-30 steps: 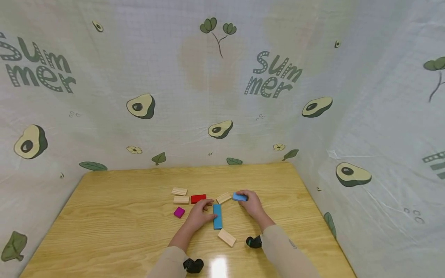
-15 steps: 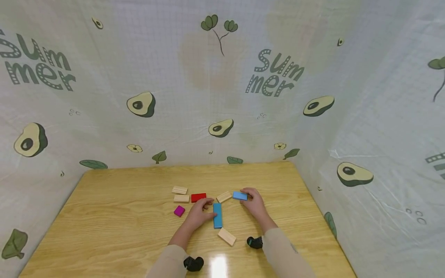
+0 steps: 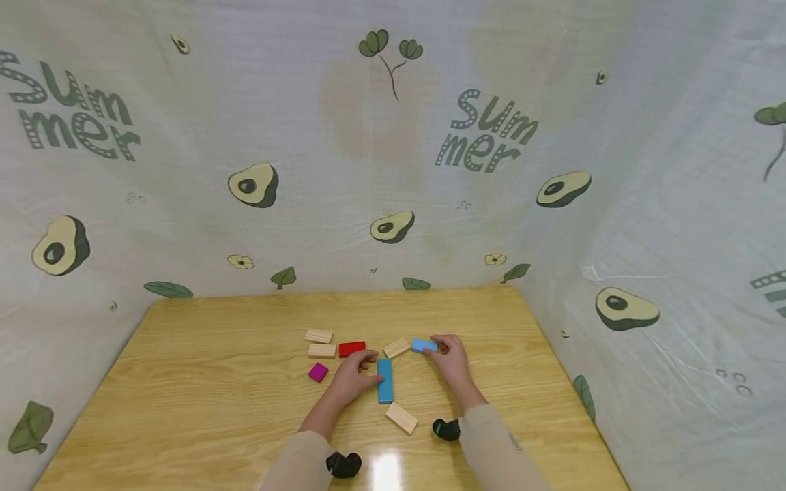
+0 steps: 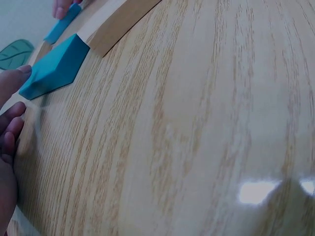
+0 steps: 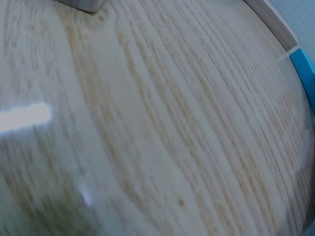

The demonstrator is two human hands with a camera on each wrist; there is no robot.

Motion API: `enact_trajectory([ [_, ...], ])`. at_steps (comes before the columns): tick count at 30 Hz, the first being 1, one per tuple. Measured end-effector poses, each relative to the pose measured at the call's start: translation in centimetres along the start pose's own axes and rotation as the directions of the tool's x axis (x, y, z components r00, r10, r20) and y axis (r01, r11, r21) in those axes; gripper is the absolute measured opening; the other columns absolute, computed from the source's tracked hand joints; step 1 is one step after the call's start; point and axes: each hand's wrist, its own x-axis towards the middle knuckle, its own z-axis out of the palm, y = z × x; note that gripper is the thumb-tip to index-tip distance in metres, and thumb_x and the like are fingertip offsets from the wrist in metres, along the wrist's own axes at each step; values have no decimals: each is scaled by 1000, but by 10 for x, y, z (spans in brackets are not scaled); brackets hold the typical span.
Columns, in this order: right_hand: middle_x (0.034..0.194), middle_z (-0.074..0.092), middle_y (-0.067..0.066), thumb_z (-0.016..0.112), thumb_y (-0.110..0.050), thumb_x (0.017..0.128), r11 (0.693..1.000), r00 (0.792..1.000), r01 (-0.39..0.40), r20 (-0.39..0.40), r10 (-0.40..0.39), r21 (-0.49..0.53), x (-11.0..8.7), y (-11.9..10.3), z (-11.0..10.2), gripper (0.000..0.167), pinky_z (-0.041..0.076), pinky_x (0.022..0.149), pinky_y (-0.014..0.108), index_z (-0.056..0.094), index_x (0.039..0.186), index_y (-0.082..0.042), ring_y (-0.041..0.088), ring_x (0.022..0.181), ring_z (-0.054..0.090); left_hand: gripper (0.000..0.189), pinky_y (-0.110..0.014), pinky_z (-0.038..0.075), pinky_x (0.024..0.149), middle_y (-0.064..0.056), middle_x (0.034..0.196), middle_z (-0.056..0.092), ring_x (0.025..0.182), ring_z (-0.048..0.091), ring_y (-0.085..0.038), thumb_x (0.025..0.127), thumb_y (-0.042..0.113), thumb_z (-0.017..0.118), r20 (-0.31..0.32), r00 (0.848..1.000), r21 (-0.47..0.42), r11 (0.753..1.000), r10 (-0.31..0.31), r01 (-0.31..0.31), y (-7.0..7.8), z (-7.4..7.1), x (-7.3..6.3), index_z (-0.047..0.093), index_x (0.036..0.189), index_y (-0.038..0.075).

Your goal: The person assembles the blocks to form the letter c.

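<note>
My left hand (image 3: 351,378) lies beside a long blue block (image 3: 385,382), thumb touching its left side. The other fingers are loosely bent near a red block (image 3: 352,349). In the left wrist view, that thumb meets the end of the blue block (image 4: 59,66), and the lower fingers are apart from it. My right hand (image 3: 453,360) pinches the right end of a short light-blue block (image 3: 422,345), index finger on the far side and thumb on the near side. A plain wooden block (image 3: 396,348) lies slantwise at its left end. The right wrist view catches only part of the light-blue block (image 5: 304,73).
Two plain wooden blocks (image 3: 321,350) lie left of the red one, with a magenta block (image 3: 318,372) in front of them. Another wooden block (image 3: 402,418) sits at the near end of the long blue block. A patterned cloth (image 3: 331,170) hangs behind the wooden table (image 3: 215,382).
My right hand has slid slightly right along the light-blue block, leaving more of its top showing. The left hand and the other blocks stay put.
</note>
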Motion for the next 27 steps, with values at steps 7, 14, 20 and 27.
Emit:
enact_trajectory([
  [7, 100, 55, 9, 78, -8, 83, 999, 1000, -12, -9, 12, -37, 1, 3, 1, 25, 45, 77, 33, 72, 106, 1, 21, 86, 50, 51, -42, 45, 85, -8, 113, 60, 96, 51, -23, 80, 14, 81, -4, 1000, -4, 1000, -4, 4, 1, 1, 0, 61, 125, 2],
  [14, 100, 56, 11, 78, -7, 83, 999, 1000, -9, -11, 8, -43, 1, -1, 1, 26, 45, 74, 31, 72, 107, 2, 21, 85, 50, 51, -42, 45, 85, -9, 113, 61, 95, 51, -24, 80, 15, 82, -8, 1000, -1, 1000, 14, -14, 1, 0, 1, 61, 125, 1],
  [20, 100, 57, 12, 78, -7, 82, 999, 1000, -6, -16, 5, -49, 0, -3, 1, 26, 45, 74, 30, 72, 106, 2, 22, 85, 50, 51, -40, 46, 84, -8, 112, 61, 94, 51, -22, 80, 14, 82, -4, 1000, 13, 1000, 25, -25, -1, 1, 1, 61, 124, 1],
  [27, 101, 57, 11, 77, -6, 83, 1000, 1000, -8, -13, 8, -30, 1, -3, 2, 24, 45, 74, 32, 73, 106, 1, 21, 86, 50, 48, -40, 46, 84, -7, 111, 61, 93, 51, -21, 79, 15, 83, -17, 999, 54, 998, 37, -36, 0, 1, 0, 63, 121, 2],
])
